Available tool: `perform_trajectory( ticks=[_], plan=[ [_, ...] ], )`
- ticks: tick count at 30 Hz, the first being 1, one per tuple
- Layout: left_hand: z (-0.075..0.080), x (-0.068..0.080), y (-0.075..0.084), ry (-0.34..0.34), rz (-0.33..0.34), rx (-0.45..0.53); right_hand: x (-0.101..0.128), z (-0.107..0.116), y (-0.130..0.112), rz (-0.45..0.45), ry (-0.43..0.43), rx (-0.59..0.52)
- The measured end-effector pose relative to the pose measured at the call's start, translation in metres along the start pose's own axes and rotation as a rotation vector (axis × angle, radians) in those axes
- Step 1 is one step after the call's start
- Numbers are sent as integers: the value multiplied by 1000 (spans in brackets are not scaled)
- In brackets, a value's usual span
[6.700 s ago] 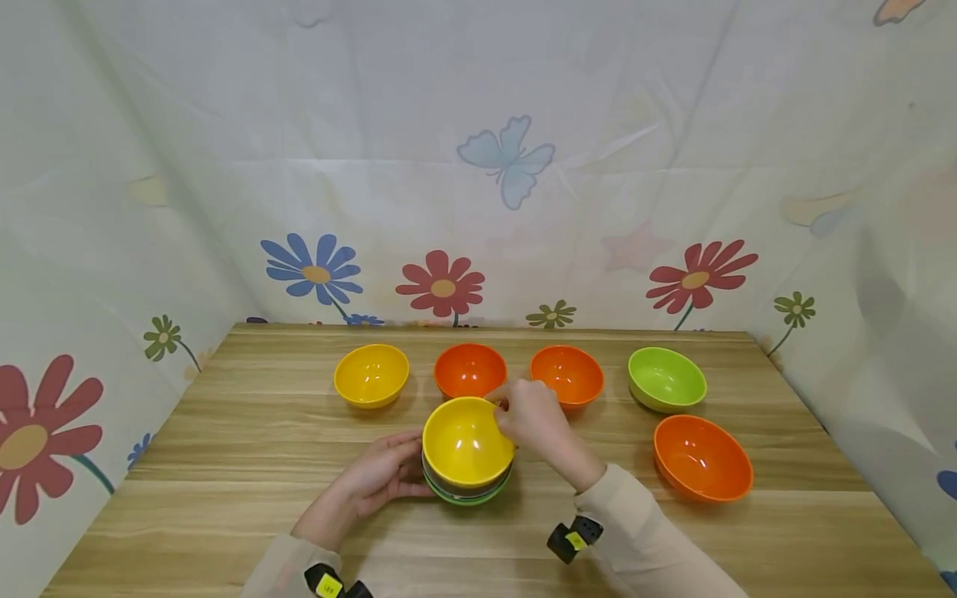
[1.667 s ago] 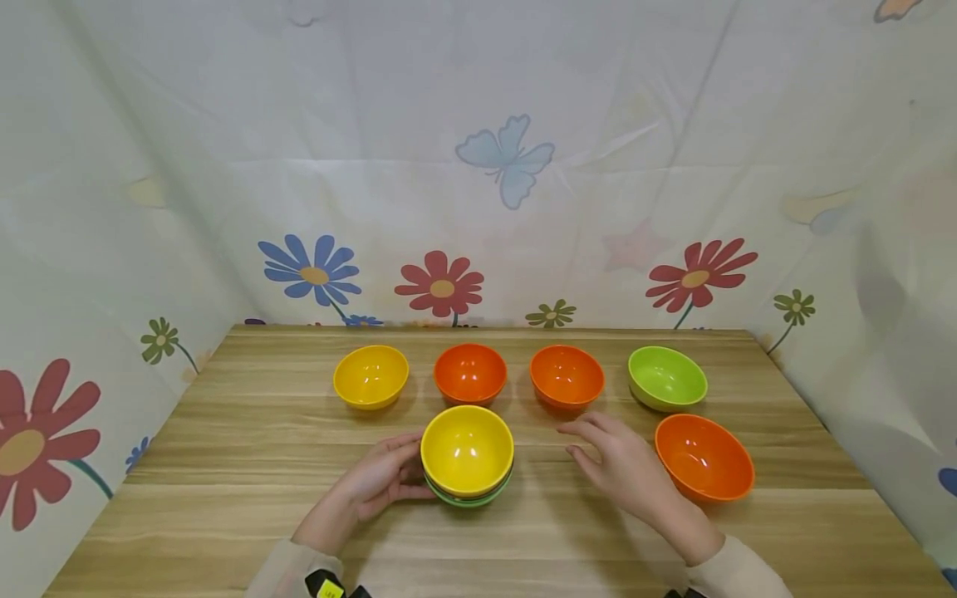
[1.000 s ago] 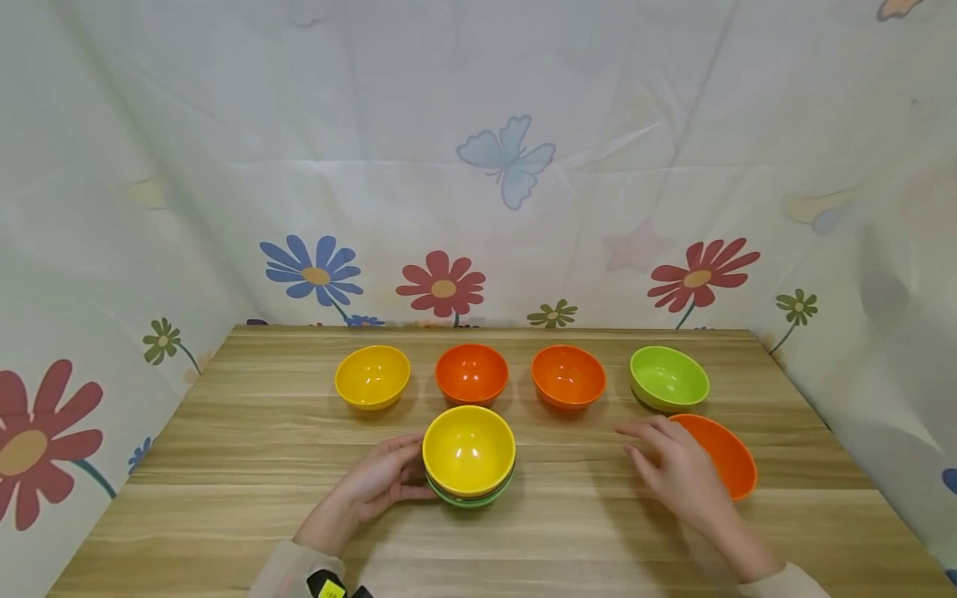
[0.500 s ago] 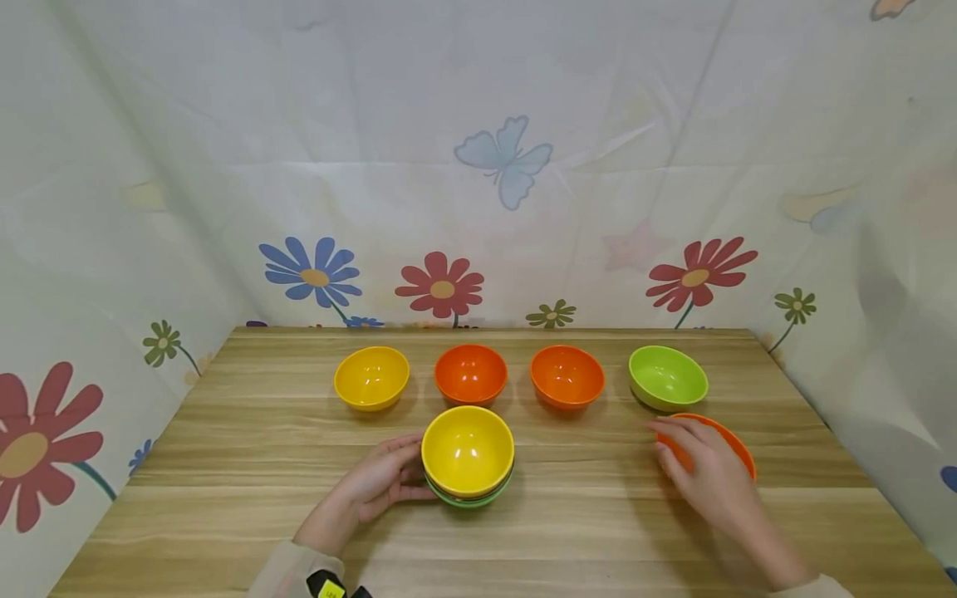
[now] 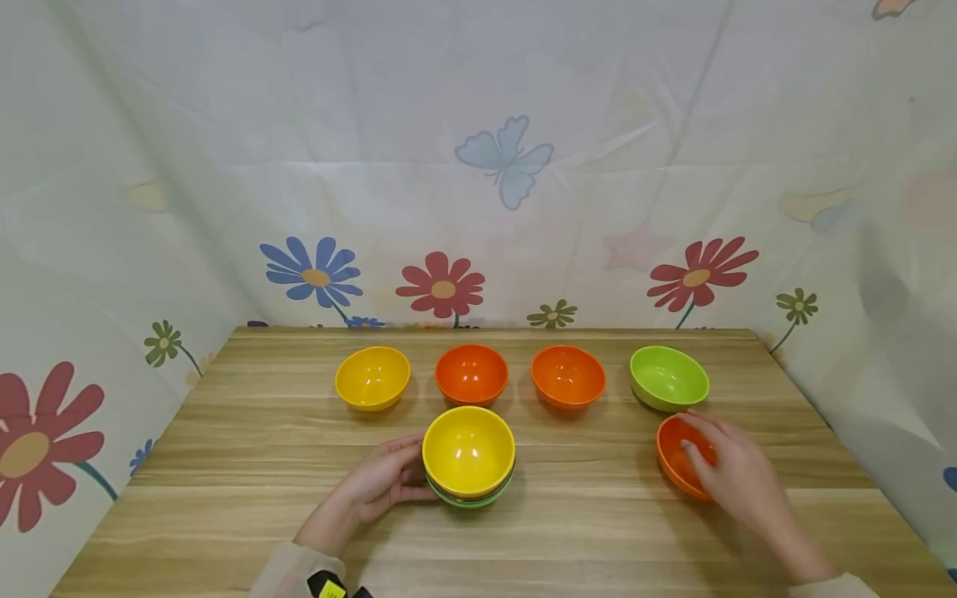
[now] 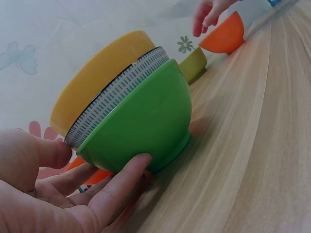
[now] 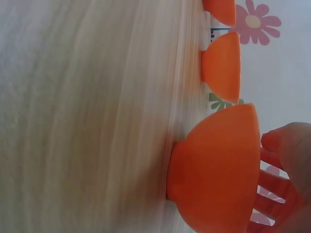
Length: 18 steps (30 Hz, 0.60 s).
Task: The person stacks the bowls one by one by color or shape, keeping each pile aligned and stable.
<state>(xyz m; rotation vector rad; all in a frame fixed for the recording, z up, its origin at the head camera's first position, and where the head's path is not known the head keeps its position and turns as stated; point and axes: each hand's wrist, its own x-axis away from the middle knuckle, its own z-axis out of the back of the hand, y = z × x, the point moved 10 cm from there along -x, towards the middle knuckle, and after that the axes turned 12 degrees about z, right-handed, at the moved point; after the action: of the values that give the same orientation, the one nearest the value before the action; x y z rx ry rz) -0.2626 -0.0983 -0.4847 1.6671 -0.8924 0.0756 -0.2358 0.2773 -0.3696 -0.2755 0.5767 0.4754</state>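
Orange bowl (image 5: 679, 458) sits under my right hand (image 5: 736, 473), out to the right and well apart from the stack of bowls (image 5: 468, 455) that my left hand (image 5: 377, 480) steadies. My right fingers (image 5: 697, 453) reach over the near rim and dip inside, while the wrist view shows the thumb side outside the wall; the fingers are curling, but whether they have closed on the rim I cannot tell. My left hand lies relaxed and wide, fingertips (image 6: 138, 162) touching the green bottom bowl (image 6: 141, 121), with a patterned bowl and the yellow bowl (image 5: 468, 447) nested above it.

The risk I see is the bowl's smooth, rounded wall: a shallow pinch on the rim could let it slip or tip toward me as it leaves the table (image 5: 262, 432). The green bowl (image 5: 669, 378) just beyond my right fingers is close enough that a careless lift could knock it. At the stack, my left fingers only rest against the base, so a hard landing on top could shove the nest sideways or leave the new bowl sitting crooked.
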Motion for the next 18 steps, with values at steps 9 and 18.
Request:
perform_trajectory(
  ticks=[9, 18],
  plan=[
    [0, -1, -1, 0, -8, 2, 2, -9, 21, -63, -118, 28],
    [1, 0, -1, 3, 0, 0, 6, -13, 37, -146, -192, 48]
  ],
)
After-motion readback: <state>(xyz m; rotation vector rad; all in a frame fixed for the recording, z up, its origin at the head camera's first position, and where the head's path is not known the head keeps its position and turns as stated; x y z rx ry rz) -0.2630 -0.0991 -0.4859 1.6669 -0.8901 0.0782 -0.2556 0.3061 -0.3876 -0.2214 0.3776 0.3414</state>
